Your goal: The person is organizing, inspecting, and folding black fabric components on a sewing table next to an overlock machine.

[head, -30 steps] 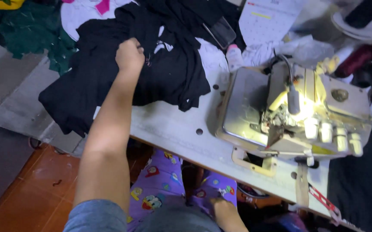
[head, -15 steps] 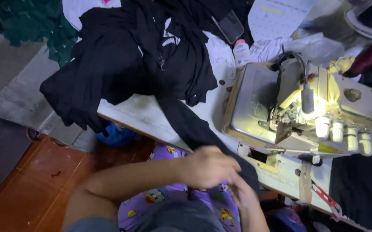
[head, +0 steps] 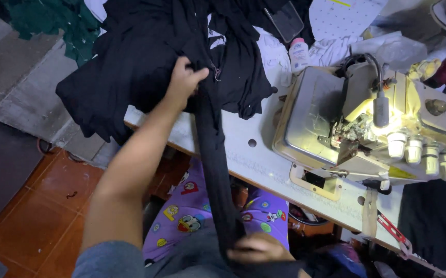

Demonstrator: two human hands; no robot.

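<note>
We see 2 hands on 1 black strip point(head: 213, 170). The left hand point(head: 184, 82) is closed, pinching the strip's upper end at the edge of the black pile point(head: 135, 56) on the table point(head: 256, 154). The strip runs taut from there, over the table edge, down to the right hand point(head: 256, 249), which is curled around its lower end by the lap. A lit sewing machine point(head: 372, 123) stands to the right, a small bottle point(head: 299, 54) just behind it.
</note>
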